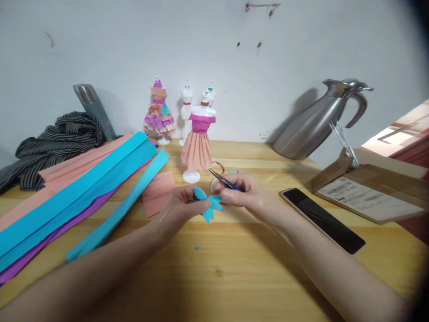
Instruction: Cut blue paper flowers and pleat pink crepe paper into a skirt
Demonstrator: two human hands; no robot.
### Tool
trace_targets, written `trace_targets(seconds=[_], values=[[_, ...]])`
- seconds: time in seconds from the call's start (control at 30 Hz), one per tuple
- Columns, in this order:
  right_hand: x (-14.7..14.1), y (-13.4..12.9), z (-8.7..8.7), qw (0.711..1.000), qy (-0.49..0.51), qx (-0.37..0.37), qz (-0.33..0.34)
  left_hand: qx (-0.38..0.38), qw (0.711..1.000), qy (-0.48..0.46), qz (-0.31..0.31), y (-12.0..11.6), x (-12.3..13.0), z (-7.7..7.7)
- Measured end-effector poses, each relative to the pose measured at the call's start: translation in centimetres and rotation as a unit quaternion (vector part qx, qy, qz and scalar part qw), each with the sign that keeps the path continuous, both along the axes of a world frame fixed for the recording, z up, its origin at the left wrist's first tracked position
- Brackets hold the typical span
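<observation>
hands (182, 201) partly hide the blue petal-shaped piece (216, 204) and the scissors (223, 180).

We list: soft, muted light; shadow (298, 109) left of jug (311, 120) on wall (134, 40); table (201, 281) dimmer in foreground; right-hand corners black; edges stretched; forearms (110, 268) slightly blurred.

Blue flower cutout (215, 202): matt paper. Scissors (224, 180): metal blades. Jug (304, 123), upper right: satin-smooth metal. Desk (234, 273): smooth wood. Smartphone screen (323, 220): glossy. Striped bundle (63, 138): matt cloth.
</observation>
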State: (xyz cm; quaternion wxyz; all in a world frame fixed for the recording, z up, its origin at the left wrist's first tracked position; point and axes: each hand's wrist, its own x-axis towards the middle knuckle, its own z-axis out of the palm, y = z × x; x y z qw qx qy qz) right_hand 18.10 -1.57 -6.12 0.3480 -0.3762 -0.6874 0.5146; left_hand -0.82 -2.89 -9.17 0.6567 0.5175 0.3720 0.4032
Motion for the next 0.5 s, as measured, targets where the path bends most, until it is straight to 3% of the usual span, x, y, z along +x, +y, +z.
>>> trace_targets(seconds=[0.13, 0.33, 0.5], values=[[-0.5, -0.2, 0.4, 0.997, -0.068, 0.023, -0.007, -0.004, 1.0, -0.002, 0.004, -0.1, 0.1, 0.1], [0.1, -0.1, 0.9, 0.996, -0.056, 0.054, -0.037, -0.01, 1.0, -0.005, -0.007, 0.1, 0.0, -0.3], [0.5, -1.3, 2.3, 0.98, -0.17, 0.086, -0.053, -0.024, 1.0, -0.014, -0.001, 0.4, -0.1, -0.6]])
